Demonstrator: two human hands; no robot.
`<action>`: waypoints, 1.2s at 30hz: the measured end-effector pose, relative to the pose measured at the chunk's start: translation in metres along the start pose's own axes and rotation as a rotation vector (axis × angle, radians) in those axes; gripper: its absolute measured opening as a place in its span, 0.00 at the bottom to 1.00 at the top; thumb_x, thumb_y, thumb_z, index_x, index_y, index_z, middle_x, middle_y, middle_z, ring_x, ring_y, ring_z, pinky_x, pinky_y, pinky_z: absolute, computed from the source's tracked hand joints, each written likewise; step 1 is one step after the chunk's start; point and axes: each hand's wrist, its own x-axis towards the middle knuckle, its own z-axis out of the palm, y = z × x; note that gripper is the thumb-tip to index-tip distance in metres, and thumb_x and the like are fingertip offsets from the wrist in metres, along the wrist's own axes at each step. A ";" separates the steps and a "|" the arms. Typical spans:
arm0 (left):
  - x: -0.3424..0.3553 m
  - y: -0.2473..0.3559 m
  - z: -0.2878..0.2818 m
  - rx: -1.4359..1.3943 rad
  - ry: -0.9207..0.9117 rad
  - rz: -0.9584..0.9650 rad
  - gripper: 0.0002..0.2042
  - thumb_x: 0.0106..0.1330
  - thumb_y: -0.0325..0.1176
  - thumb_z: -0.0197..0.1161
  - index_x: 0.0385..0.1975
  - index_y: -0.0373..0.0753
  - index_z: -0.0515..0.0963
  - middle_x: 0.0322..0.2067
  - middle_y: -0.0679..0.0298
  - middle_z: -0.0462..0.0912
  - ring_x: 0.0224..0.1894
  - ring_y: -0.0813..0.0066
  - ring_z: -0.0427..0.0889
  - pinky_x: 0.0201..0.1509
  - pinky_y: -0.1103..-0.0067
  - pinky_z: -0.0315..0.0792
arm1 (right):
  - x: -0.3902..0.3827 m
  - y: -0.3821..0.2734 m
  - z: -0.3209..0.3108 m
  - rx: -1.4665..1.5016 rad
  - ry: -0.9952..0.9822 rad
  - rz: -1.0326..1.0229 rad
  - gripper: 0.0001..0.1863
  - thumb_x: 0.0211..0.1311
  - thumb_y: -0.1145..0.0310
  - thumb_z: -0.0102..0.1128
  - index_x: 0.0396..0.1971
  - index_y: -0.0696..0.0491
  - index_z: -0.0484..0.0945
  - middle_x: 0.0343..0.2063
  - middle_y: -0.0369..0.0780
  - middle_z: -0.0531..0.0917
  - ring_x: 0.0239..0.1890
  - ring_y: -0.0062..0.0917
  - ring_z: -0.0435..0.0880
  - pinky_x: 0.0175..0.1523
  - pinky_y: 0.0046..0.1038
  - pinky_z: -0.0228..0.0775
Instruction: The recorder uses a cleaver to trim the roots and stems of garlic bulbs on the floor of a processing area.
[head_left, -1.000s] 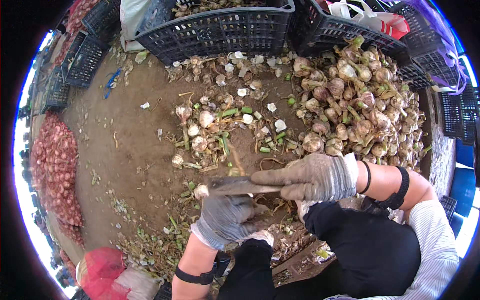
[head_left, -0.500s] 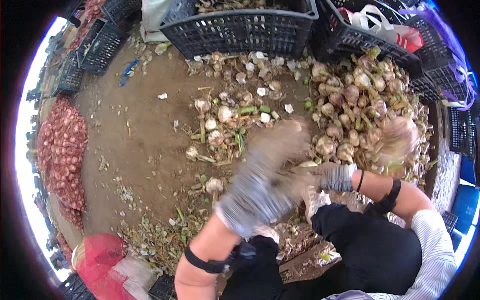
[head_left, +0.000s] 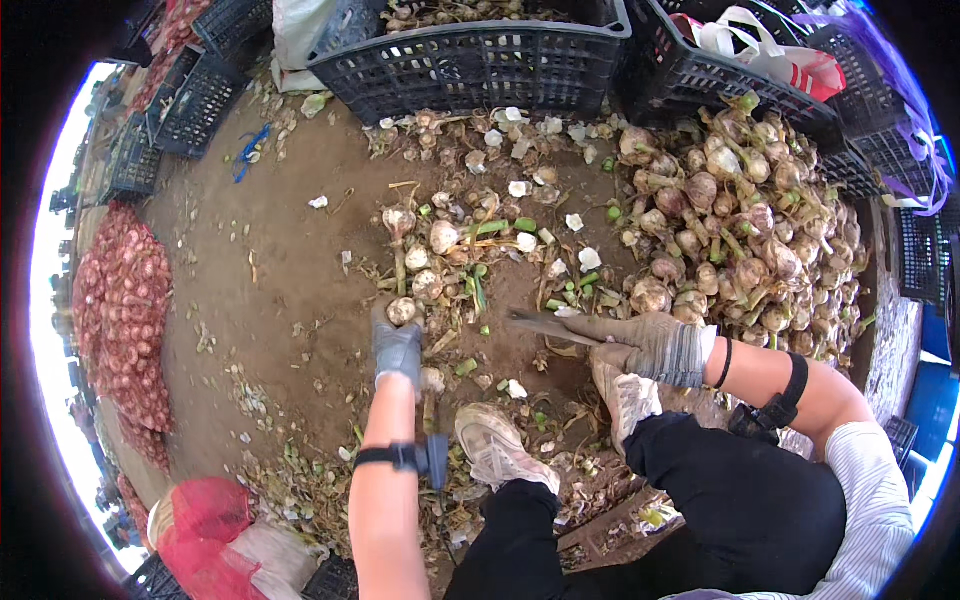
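Note:
My left hand, in a grey glove, is reached out over the dirt floor with its fingers round a pale garlic bulb. Just beyond it lie several trimmed bulbs, among them a white garlic bulb and one with a long stem. My right hand, gloved too, is closed on a dark-bladed cutting tool that points left; its handle is hidden in the palm. Behind the right hand rises a large heap of untrimmed garlic.
A black plastic crate stands across the far side, beside another crate with a bag on top. Red net sacks of garlic line the left. Cut stems and peel litter the floor near my shoes.
My left hand has moved away from the right hand, leftward to the trimmed bulbs, bringing a bulb there. The right hand has stayed near its place, and its blade now shows.

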 end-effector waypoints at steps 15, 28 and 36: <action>-0.112 0.095 0.014 0.316 -0.564 0.633 0.40 0.33 0.34 0.83 0.51 0.37 0.68 0.42 0.60 0.79 0.44 0.72 0.79 0.49 0.74 0.77 | 0.024 -0.086 -0.011 -0.397 0.000 -0.499 0.37 0.57 0.64 0.60 0.67 0.32 0.58 0.18 0.38 0.75 0.15 0.29 0.75 0.19 0.28 0.69; -0.134 0.101 0.015 0.028 -0.574 0.183 0.32 0.47 0.44 0.76 0.50 0.37 0.72 0.38 0.63 0.81 0.39 0.74 0.81 0.44 0.77 0.76 | 0.016 -0.033 -0.014 -0.433 -0.065 0.048 0.33 0.60 0.59 0.56 0.66 0.39 0.57 0.22 0.45 0.79 0.20 0.36 0.79 0.25 0.32 0.72; -0.126 0.101 0.007 0.360 -0.612 0.826 0.15 0.48 0.42 0.73 0.31 0.41 0.79 0.25 0.64 0.79 0.30 0.64 0.79 0.36 0.72 0.74 | -0.015 -0.043 -0.032 0.199 -0.197 0.229 0.29 0.68 0.55 0.49 0.68 0.35 0.56 0.31 0.40 0.82 0.31 0.23 0.81 0.40 0.26 0.72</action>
